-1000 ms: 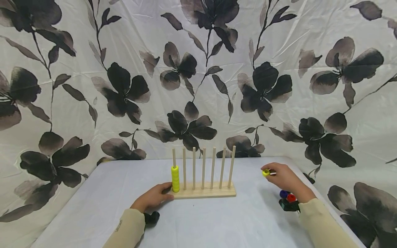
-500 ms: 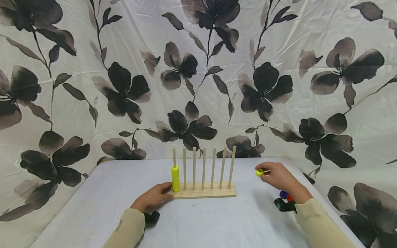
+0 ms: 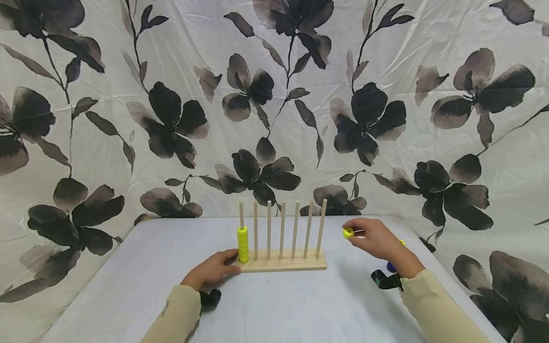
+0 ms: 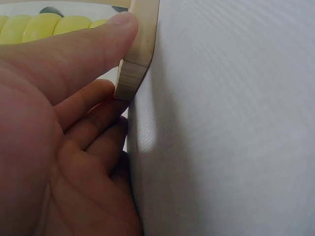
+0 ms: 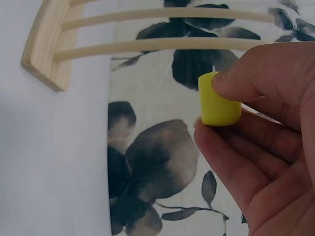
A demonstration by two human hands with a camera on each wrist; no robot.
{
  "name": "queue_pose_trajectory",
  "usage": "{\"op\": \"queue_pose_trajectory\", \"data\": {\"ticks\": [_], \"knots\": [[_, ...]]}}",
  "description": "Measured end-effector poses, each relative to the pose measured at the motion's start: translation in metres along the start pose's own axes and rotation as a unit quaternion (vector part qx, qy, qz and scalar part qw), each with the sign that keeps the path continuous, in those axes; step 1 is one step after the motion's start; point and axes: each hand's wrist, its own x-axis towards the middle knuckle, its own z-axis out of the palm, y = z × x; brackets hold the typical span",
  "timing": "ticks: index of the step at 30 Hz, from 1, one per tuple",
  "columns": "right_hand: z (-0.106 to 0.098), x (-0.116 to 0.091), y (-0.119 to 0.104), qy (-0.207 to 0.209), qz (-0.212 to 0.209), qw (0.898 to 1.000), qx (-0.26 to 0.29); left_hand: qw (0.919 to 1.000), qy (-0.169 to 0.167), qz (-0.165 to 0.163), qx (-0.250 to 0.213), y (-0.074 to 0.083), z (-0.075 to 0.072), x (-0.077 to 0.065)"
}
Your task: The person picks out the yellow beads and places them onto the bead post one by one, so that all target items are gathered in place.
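Observation:
A wooden peg stand [image 3: 283, 267] with several upright pegs stands on the table, and yellow beads [image 3: 243, 245] are stacked on its leftmost peg. My left hand [image 3: 211, 271] grips the left end of the stand's base. In the left wrist view the thumb [image 4: 93, 46] lies across that base [image 4: 133, 76], with fingers at its far edge. Right of the stand, my right hand [image 3: 372, 239] pinches one yellow bead [image 5: 220, 105] between thumb and fingers, above the table. In the head view this bead [image 3: 348, 233] shows its hole. The other pegs carry no beads.
Beyond the right wrist a purple bead [image 3: 391, 267] and a bit of yellow [image 3: 401, 242] show, partly hidden by the arm. Black wrist cameras [image 3: 210, 299] are strapped to both wrists. A floral cloth [image 3: 283, 109] hangs behind the white table [image 3: 274, 309].
My right hand has moved left toward the stand with the yellow bead, its arm now covering the red bead. The left hand stays at the base.

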Motion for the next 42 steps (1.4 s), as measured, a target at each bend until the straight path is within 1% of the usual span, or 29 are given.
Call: {"op": "queue_pose_trajectory", "data": {"ticks": [9, 15, 23, 31, 35, 42], "knots": [[0.001, 0.005, -0.015, 0.009, -0.029, 1.000, 0.005, 1.0000, -0.002, 0.002, 0.005, 0.002, -0.002, 0.000], [0.000, 0.008, -0.025, 0.017, -0.062, 0.998, 0.010, 1.0000, 0.000, 0.004, 0.009, 0.003, -0.003, 0.000], [0.002, 0.013, -0.035, 0.045, -0.100, 0.994, 0.026, 0.9999, -0.001, 0.006, 0.009, 0.002, -0.003, 0.001], [0.003, 0.020, -0.049, 0.053, -0.120, 0.991, 0.032, 0.9999, 0.000, 0.010, 0.006, 0.002, -0.002, 0.000], [0.005, 0.024, -0.055, 0.063, -0.132, 0.988, 0.042, 1.0000, 0.000, 0.006, 0.003, 0.001, -0.002, 0.000], [0.009, 0.033, -0.066, 0.072, -0.158, 0.983, 0.055, 0.9999, 0.000, 0.011, 0.005, 0.000, -0.002, 0.001]]}}
